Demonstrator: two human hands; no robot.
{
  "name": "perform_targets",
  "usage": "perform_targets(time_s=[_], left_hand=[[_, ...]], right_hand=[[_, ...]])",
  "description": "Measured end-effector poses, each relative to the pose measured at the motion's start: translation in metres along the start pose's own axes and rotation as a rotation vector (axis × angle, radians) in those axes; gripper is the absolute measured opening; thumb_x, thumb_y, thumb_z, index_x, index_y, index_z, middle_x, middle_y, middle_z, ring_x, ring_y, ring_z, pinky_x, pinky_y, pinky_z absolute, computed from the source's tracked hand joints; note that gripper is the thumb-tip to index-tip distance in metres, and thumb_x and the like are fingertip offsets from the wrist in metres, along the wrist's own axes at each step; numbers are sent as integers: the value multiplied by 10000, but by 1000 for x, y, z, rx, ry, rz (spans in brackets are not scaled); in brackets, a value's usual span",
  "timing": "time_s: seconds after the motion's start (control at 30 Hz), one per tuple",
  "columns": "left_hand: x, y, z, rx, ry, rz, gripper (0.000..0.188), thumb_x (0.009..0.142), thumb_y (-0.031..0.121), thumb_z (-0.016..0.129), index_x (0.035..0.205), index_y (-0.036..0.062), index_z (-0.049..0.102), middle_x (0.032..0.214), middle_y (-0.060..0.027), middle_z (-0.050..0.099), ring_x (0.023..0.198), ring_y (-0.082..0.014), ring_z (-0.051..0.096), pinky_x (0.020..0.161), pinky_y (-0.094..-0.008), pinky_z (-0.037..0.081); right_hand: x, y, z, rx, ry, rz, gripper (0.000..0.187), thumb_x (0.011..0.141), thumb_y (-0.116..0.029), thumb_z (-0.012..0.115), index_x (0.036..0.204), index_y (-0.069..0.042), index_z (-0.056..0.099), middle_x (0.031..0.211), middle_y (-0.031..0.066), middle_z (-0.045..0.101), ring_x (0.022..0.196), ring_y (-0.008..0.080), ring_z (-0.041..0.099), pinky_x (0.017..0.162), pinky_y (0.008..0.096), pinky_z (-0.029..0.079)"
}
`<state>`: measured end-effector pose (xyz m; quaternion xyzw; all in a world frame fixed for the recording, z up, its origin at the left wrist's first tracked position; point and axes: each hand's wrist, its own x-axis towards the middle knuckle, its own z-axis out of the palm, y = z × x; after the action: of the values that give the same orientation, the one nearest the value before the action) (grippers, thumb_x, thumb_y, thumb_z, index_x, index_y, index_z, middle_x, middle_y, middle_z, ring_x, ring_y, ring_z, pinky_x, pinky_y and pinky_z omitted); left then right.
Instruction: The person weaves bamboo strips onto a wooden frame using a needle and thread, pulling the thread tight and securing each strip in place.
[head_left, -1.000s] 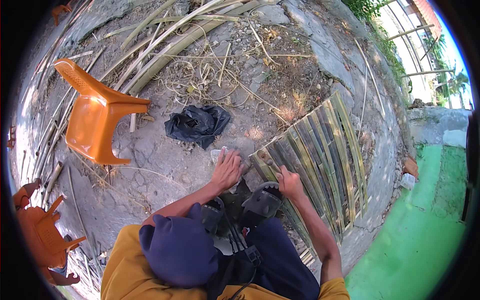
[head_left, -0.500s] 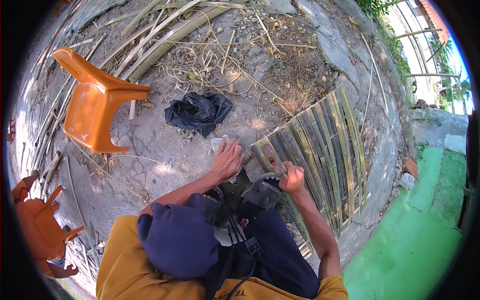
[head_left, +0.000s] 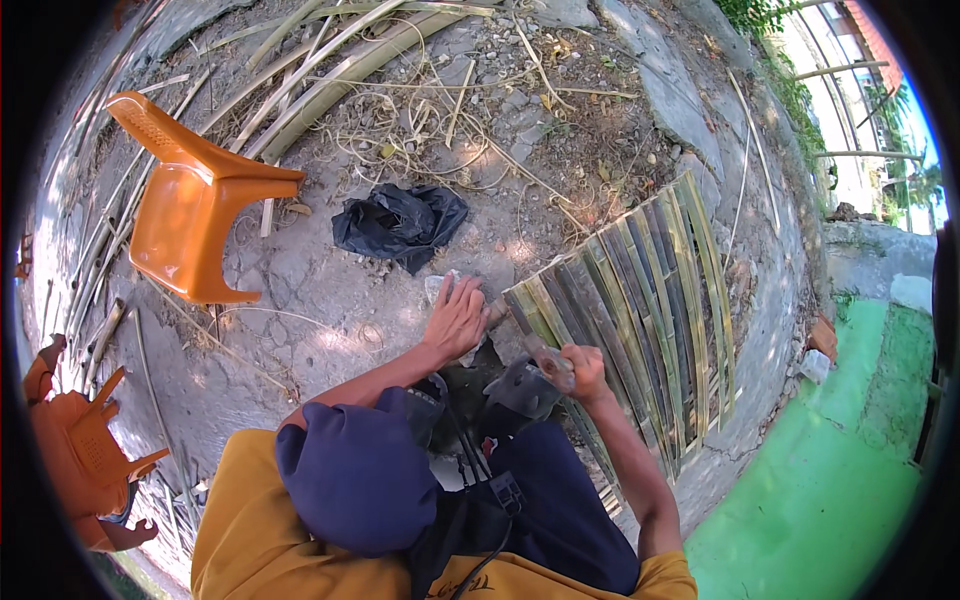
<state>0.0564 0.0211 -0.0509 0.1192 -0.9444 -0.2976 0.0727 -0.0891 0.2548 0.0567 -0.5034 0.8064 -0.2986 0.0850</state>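
My left hand (head_left: 457,322) is low over the ground in front of my shoes, its fingers bent downward around something I cannot make out. A pale stone-like lump (head_left: 437,287) shows by its fingertips, and a short brownish piece (head_left: 495,312) sticks out by its thumb side. My right hand (head_left: 583,370) is closed on a short brown tool (head_left: 550,362) with a flat, worn face; its exact kind is unclear. That tool is above my right shoe (head_left: 522,390). Close by on the right lies a panel of split bamboo slats (head_left: 640,300), joined side by side.
A crumpled black plastic bag (head_left: 400,225) lies ahead. An orange plastic chair (head_left: 190,215) stands at the left, with another orange chair (head_left: 95,450) nearer. Long bamboo strips (head_left: 350,80) and fibre curls cover the far ground. A green painted surface (head_left: 800,500) lies right.
My right hand has turned and dropped slightly, swinging the tool's flat face down toward my right shoe. My left hand stays nearly in place.
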Motion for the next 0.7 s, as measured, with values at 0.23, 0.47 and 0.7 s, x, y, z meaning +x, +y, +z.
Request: perform_targets(time_s=[0.23, 0.47, 0.7], left_hand=[[-13, 1, 3, -14, -18, -17, 329, 1014, 231, 559, 1214, -28, 528, 1381, -190, 549, 1393, -369, 477, 1263, -592, 208], [2, 3, 3, -24, -2, 2, 304, 1019, 244, 542, 1179, -14, 525, 1373, -188, 548, 1407, -363, 464, 1262, -596, 203], [-5, -1, 4, 10, -13, -32, 289, 1014, 229, 550, 1178, -7, 530, 1365, -179, 549, 1404, -348, 469, 1258, -597, 198]], right_hand=[[36, 3, -11, 9, 9, 263, 169, 921, -122, 621, 1052, -16, 628, 755, 232, 670, 665, 473, 661, 595, 544, 509], [-8, 21, 12, -123, -342, 264, 272, 988, -191, 625, 1076, 66, 645, 679, 197, 640, 623, 449, 648, 588, 485, 505], [1, -9, -28, -50, 243, -97, 228, 1016, -187, 582, 1000, 40, 602, 729, 178, 651, 577, 376, 651, 519, 462, 483]])
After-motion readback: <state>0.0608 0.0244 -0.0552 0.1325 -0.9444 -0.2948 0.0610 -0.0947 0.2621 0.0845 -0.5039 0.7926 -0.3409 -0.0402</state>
